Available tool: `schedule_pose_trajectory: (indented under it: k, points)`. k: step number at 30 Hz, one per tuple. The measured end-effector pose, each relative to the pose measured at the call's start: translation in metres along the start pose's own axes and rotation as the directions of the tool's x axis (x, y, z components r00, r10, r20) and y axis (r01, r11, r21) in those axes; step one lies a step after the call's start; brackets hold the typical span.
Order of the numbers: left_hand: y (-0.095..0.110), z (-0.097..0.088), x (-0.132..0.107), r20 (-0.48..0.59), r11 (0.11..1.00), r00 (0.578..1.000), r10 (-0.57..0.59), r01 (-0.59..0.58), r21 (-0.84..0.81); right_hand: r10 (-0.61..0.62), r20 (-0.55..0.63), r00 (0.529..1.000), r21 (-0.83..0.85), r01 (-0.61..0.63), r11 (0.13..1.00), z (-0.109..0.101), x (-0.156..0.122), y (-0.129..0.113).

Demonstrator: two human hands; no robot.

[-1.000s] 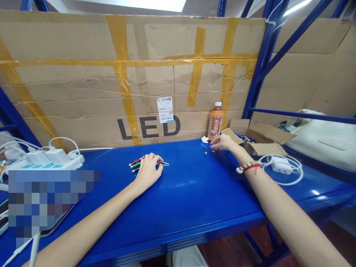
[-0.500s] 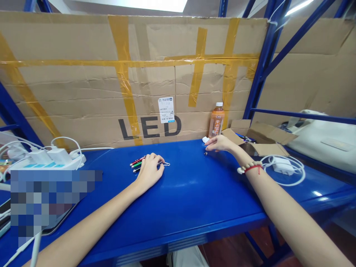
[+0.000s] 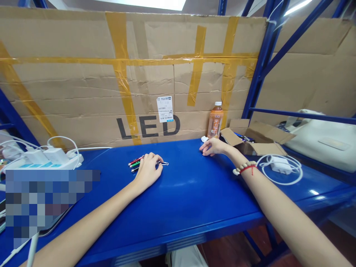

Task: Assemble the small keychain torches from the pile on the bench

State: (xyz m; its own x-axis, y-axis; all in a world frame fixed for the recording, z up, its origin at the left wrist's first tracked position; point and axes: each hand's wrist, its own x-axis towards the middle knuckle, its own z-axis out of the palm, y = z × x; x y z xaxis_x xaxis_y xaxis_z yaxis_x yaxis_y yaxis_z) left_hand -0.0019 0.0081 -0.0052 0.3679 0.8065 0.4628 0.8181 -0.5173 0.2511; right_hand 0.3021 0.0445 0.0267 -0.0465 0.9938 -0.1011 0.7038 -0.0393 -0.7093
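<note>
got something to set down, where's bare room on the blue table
Bare: middle of the blue table, between the left hand, on the slim sticks, and the right hand, to the front edge. Crowded: left end, with power strip; back right, with bottle, opened box, charger.

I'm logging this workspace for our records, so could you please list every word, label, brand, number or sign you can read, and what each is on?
"LED": large black letters on the cardboard panel behind the table.
White barcode label on that panel: print too small to read.
Orange drink bottle: pale lettering on its label, too small and blurred to read.
No other text is legible.
</note>
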Motion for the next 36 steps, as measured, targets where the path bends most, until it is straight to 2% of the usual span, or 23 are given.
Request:
schedule_pose_trajectory:
  k: [4, 10, 17, 20, 24, 30, 36]
  points:
    - [-0.001, 0.001, 0.0, 0.0, 1.0, 1.0, 0.001, -0.001, -0.003, -0.053, -0.043, 0.998, -0.037, 0.051, 0.998, -0.004, 0.004, 0.006]
    - [-0.002, 0.002, 0.0, 0.001, 1.0, 1.0, 0.005, -0.005, -0.001, -0.117, -0.218, 0.969, -0.1, 0.097, 0.99, -0.008, 0.012, 0.016]
    - [-0.001, 0.001, 0.0, 0.012, 1.0, 1.0, 0.003, -0.003, 0.002, -0.13, -0.217, 0.967, -0.219, 0.081, 0.972, 0.012, 0.016, 0.012]
    - [-0.001, 0.001, 0.0, 0.012, 1.0, 1.0, 0.001, -0.001, 0.001, -0.116, -0.224, 0.968, -0.242, 0.06, 0.968, 0.013, 0.015, 0.008]
    - [-0.001, 0.002, 0.0, 0.006, 1.0, 1.0, 0.004, -0.004, 0.003, -0.077, -0.184, 0.98, -0.211, 0.037, 0.977, 0.004, 0.006, 0.003]
    - [-0.002, 0.002, 0.0, 0.01, 1.0, 1.0, 0.002, -0.002, 0.004, 0.013, 0.05, 0.999, -0.067, -0.01, 0.998, -0.005, -0.003, 0.0]
    - [-0.002, 0.002, 0.0, 0.003, 1.0, 1.0, 0.004, -0.004, -0.013, 0.036, 0.058, 0.998, -0.048, -0.033, 0.998, -0.001, 0.0, 0.001]
